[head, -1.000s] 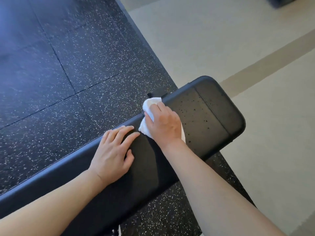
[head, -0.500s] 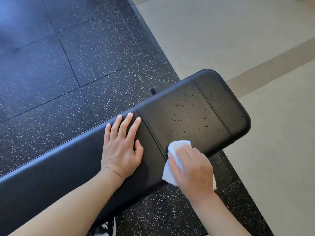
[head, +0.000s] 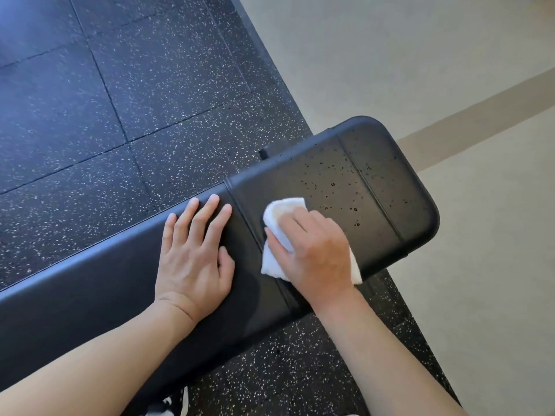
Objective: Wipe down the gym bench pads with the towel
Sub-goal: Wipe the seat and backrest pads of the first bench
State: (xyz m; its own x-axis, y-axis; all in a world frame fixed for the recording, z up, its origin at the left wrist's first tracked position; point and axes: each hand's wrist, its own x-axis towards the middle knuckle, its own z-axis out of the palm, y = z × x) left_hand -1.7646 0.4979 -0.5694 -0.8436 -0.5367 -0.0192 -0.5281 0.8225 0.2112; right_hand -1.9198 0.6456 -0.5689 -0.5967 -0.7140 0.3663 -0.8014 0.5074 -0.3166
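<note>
Two bare hands work a black padded gym bench that runs diagonally over a dark rubber floor flecked with white. The right hand presses a crumpled white towel onto the shorter end pad, close to the narrow seam between the two cushions; its fingers curl over the cloth, which bunches out past the fingertips and at the wrist side toward the pad's near edge. The towel's weave looks soft and slightly yellowed near the top fold. Small beads of liquid dot the smooth, matte vinyl beyond the towel, toward the pad's rounded far corners, and a stitched line crosses that end. The left hand lies flat on the longer pad just left of the seam, fingers straight and slightly spread, holding nothing, fingertips reaching its far edge. Beside the rubber tiles, pale smooth flooring carries a tan stripe. A black-and-white shoe shows under the bench's near edge.
</note>
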